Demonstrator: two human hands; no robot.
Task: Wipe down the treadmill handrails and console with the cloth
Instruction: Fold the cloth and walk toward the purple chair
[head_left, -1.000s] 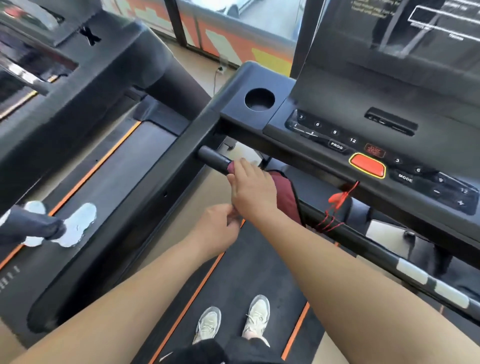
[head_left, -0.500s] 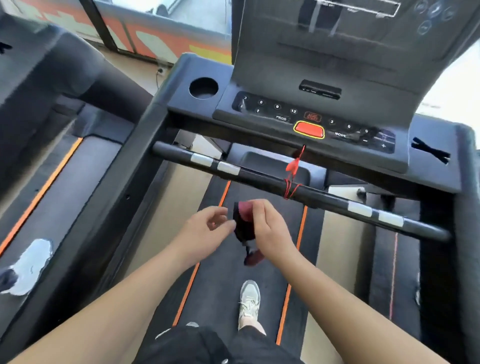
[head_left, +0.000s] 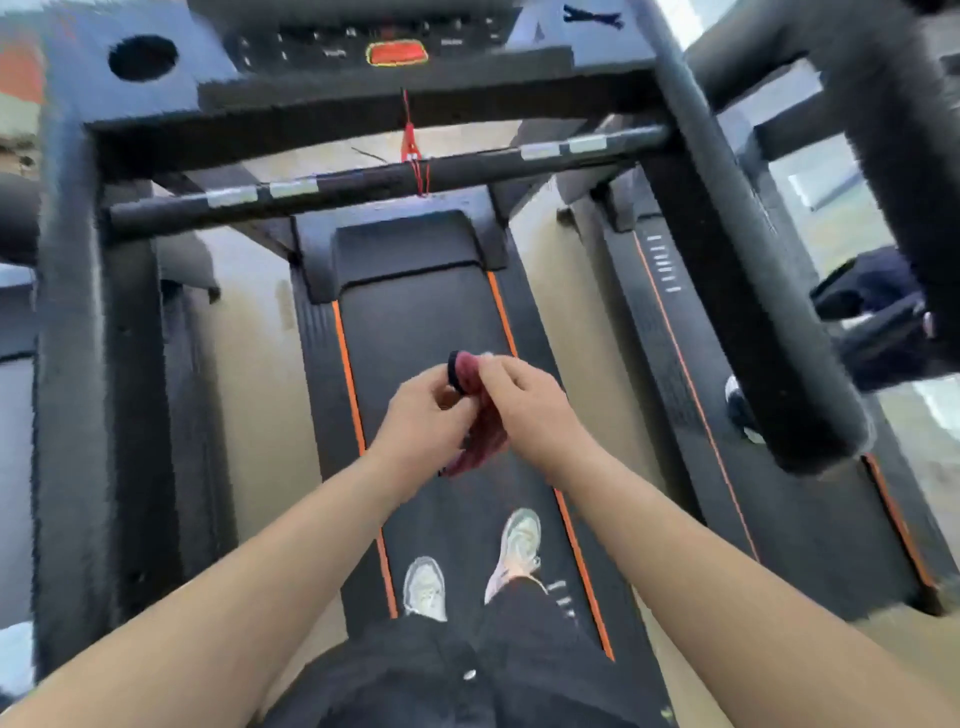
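Note:
A dark red cloth (head_left: 477, 431) with a black edge hangs bunched between my two hands above the treadmill belt. My left hand (head_left: 423, 418) pinches its left side and my right hand (head_left: 527, 402) grips its top right. Both hands are well short of the front crossbar handrail (head_left: 363, 182), which has silver sensor patches and a red safety cord. The console (head_left: 363, 49) with its red stop button (head_left: 397, 53) is at the top edge, blurred. The left side handrail (head_left: 72, 322) and right side handrail (head_left: 748, 291) run down both sides.
The black belt (head_left: 415, 322) with orange stripes lies below, and my two pale shoes (head_left: 467, 566) stand on it. A round cup hole (head_left: 143, 56) is in the console's left wing. Another treadmill (head_left: 727, 415) stands to the right.
My hands left the crossbar's left end with the cloth and drew back over the belt. Both now hold the cloth together. The view swung right and down.

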